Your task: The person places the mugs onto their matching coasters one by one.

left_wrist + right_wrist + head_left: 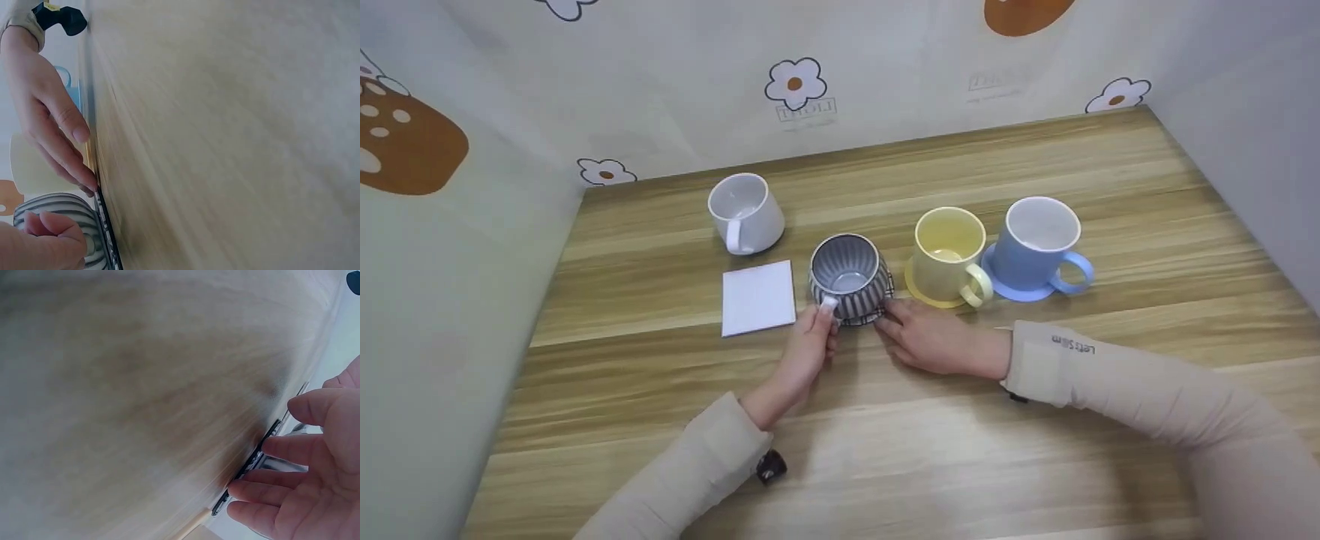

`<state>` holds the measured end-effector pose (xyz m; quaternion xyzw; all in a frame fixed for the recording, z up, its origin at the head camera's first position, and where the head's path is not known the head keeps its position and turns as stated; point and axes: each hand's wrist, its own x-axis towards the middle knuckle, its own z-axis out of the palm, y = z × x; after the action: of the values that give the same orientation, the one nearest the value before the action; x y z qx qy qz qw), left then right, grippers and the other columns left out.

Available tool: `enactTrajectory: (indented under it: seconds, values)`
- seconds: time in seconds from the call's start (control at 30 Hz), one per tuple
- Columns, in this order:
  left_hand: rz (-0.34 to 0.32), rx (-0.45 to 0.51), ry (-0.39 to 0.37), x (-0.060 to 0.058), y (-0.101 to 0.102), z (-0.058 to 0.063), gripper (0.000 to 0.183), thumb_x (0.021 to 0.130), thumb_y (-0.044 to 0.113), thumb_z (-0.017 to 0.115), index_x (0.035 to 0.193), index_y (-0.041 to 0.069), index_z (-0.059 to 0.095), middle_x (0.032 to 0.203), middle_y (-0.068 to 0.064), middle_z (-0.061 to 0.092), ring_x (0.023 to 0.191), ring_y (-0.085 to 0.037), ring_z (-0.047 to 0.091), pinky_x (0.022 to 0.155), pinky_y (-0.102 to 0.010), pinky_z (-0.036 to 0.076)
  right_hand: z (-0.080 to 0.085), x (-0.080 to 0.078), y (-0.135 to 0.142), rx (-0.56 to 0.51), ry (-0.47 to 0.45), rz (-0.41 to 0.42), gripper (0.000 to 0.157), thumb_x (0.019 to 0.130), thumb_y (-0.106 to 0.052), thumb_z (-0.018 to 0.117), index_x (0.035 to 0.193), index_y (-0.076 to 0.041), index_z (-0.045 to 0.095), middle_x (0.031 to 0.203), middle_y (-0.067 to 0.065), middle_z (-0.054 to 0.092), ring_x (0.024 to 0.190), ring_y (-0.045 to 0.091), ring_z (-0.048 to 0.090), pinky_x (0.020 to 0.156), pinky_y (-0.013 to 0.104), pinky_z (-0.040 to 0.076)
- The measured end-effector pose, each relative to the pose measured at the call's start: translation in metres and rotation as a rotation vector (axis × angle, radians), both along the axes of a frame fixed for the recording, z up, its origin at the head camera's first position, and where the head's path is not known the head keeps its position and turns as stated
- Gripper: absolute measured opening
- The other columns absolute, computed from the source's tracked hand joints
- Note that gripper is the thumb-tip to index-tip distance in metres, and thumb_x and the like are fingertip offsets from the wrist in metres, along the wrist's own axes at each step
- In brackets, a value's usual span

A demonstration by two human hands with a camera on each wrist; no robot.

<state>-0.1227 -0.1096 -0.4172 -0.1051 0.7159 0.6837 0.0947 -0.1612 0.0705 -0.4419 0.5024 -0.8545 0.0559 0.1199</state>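
Observation:
A grey striped mug (851, 277) stands on a dark patterned coaster (877, 315) in the middle of the table. My left hand (805, 349) grips its handle, which points toward me. From the right, the fingertips of my right hand (926, 337) touch the coaster's edge, the fingers fairly straight. The right wrist view shows those fingers (292, 453) along the dark rim of the coaster (247, 464). In the left wrist view the striped mug (62, 205) sits over the coaster (109, 230), and the left hand (48, 242) partly covers it.
A yellow mug (949, 255) on a yellow coaster (915, 289) is just right of the striped mug. Beyond it stands a blue mug (1035, 247) on a blue coaster (1024, 292). A white mug (746, 214) is at the back left, behind a white square coaster (758, 298).

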Motion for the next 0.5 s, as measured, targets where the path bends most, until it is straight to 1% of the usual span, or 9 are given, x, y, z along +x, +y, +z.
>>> enactTrajectory:
  seconds: [0.1, 0.23, 0.43, 0.5]
  values:
    - [0.008, 0.023, -0.014, 0.0000, 0.0035, -0.0005, 0.026, 0.091, 0.021, 0.031, 0.076, 0.002, 0.040, 0.060, 0.000, 0.036, 0.048, -0.008, 0.033, 0.043, -0.022, 0.028, 0.0009, 0.0006, 0.0004, 0.003, -0.010, -0.006, 0.034, 0.078, -0.020, 0.049, 0.105, 0.001, 0.054, 0.103, 0.022, 0.049, 0.092, 0.031, 0.050, 0.081, 0.038, 0.040]
    - [0.015, 0.030, -0.014, 0.0005, 0.0077, -0.0003, 0.026, 0.091, 0.020, 0.030, 0.079, -0.001, 0.040, 0.060, -0.001, 0.036, 0.047, -0.009, 0.033, 0.042, -0.022, 0.028, 0.0025, 0.0014, 0.0004, 0.000, -0.022, -0.008, 0.035, 0.078, -0.019, 0.049, 0.106, 0.001, 0.054, 0.103, 0.022, 0.049, 0.092, 0.031, 0.050, 0.081, 0.039, 0.040]
    - [0.009, 0.023, 0.007, 0.0014, 0.0082, -0.0007, 0.027, 0.091, 0.021, 0.030, 0.080, -0.002, 0.040, 0.061, -0.001, 0.037, 0.049, -0.009, 0.034, 0.043, -0.022, 0.029, 0.0024, 0.0013, 0.0006, 0.009, -0.028, -0.012, 0.035, 0.079, -0.020, 0.048, 0.107, 0.001, 0.054, 0.104, 0.022, 0.049, 0.094, 0.032, 0.050, 0.082, 0.039, 0.040]
    - [0.007, -0.005, 0.025, 0.0015, 0.0079, -0.0013, 0.027, 0.091, 0.021, 0.031, 0.080, -0.002, 0.041, 0.063, -0.002, 0.039, 0.048, -0.009, 0.036, 0.043, -0.022, 0.031, 0.0025, 0.0014, 0.0008, 0.024, -0.032, -0.013, 0.036, 0.079, -0.021, 0.048, 0.107, 0.001, 0.054, 0.105, 0.023, 0.049, 0.095, 0.033, 0.049, 0.083, 0.039, 0.039]
